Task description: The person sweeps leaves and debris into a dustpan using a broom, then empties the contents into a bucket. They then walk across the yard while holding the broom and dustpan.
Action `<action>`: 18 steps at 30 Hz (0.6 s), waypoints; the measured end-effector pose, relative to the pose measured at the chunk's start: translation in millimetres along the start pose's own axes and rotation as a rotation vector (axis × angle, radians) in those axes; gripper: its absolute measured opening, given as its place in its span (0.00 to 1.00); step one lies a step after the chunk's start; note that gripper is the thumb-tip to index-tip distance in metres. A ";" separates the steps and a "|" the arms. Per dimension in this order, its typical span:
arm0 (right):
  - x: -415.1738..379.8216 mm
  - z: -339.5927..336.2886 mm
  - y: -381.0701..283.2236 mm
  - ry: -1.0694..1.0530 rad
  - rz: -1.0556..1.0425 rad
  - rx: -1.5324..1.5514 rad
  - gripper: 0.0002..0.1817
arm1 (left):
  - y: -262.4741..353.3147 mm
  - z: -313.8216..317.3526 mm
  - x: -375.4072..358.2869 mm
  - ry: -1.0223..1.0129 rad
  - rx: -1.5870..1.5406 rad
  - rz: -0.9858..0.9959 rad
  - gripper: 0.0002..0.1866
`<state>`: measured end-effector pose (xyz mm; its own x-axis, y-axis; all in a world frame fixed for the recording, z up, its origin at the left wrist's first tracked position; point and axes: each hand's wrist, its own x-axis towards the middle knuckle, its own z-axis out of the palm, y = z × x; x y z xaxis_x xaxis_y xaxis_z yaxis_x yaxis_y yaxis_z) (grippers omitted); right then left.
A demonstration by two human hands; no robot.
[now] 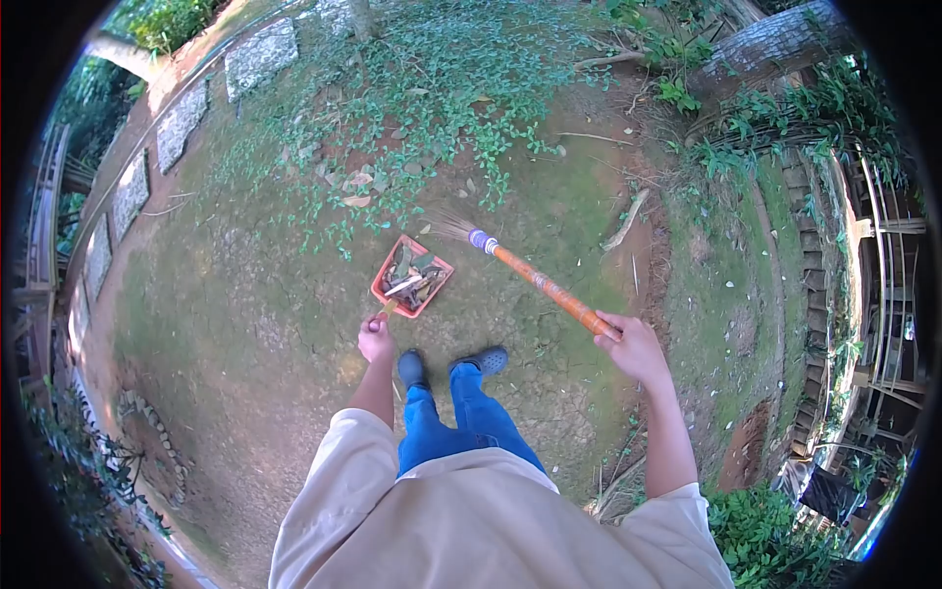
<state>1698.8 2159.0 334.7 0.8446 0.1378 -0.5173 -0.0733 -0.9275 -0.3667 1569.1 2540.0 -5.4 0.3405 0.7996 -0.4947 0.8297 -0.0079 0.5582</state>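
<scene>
My left hand [375,337] is closed on the short handle of an orange-red dustpan [413,311]. Dry leaves and light scraps [412,277] lie in the pan, which is just in front of my feet. On the right, my right hand [633,346] grips the end of a broom's orange handle [549,288]. The broom slants up and left from that hand, with a purple-and-white band [482,240] above its thin bristles [453,228]. The bristle tips are near the pan's upper right side, apart from it.
Low green plants [392,128] and fallen leaves [357,187] lie ahead. Stone slabs [182,126] line the left side. A thick trunk [765,54] is at the upper right, and a brick-like edge [812,285] runs along the right.
</scene>
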 end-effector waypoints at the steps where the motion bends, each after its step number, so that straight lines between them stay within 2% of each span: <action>1: 3.8 3.8 -4.1 0.005 -0.002 0.003 0.26 | -3.3 0.6 2.2 -0.002 -0.007 0.005 0.19; 5: 26.3 26.0 -14.7 0.050 -0.018 0.000 0.26 | -13.3 2.4 4.5 0.026 0.001 0.048 0.18; 11: 74.0 88.3 -9.8 -0.025 -0.050 -0.109 0.26 | -14.1 -1.0 -3.3 0.007 0.004 0.026 0.18; 14: 69.3 94.4 -6.7 -0.101 -0.052 -0.144 0.26 | -17.8 -2.9 2.5 0.001 -0.025 0.034 0.18; 18: 26.6 55.4 -2.0 -0.110 -0.059 -0.095 0.26 | -24.2 -3.8 13.8 -0.010 -0.020 0.027 0.18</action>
<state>1692.1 2183.8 278.9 0.7823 0.2253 -0.5808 0.0296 -0.9447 -0.3266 1552.0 2553.5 -23.2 0.3668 0.7935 -0.4857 0.8112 -0.0172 0.5845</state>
